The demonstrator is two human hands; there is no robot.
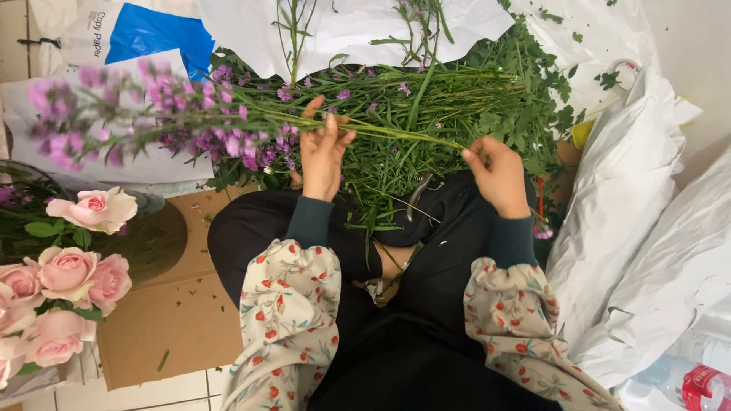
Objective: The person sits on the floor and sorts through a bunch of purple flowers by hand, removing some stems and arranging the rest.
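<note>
Down on the person's lap, black cloth [426, 304] spreads out, and a pair of metal clippers [416, 194] rests there with cut bits of green, close enough to grab fast.

Just above the lap, the left hand [321, 156] curls around a long purple flower stem [251, 114] about halfway along it. The right hand [496, 171] is closed too, and it pinches the thin bare end of the same stem. Holding it at two spots likely keeps the long stem from bending or flopping.

The stem lies almost flat, going from side to side. Its purple flower end points to the left and rises a little, past the left hand. Its cut end points to the right, at the right hand.

Over on the left, near the person's knee, pink roses [65, 274] stand in a bunch beside a brown cardboard sheet [171, 320] on the floor.

Farther away, a big pile of green stems [426, 91] lies in front of the person, right where both hands can reach it. White paper [358, 27] covers the far part, and more white wrapping [632, 190] is heaped on the right.
</note>
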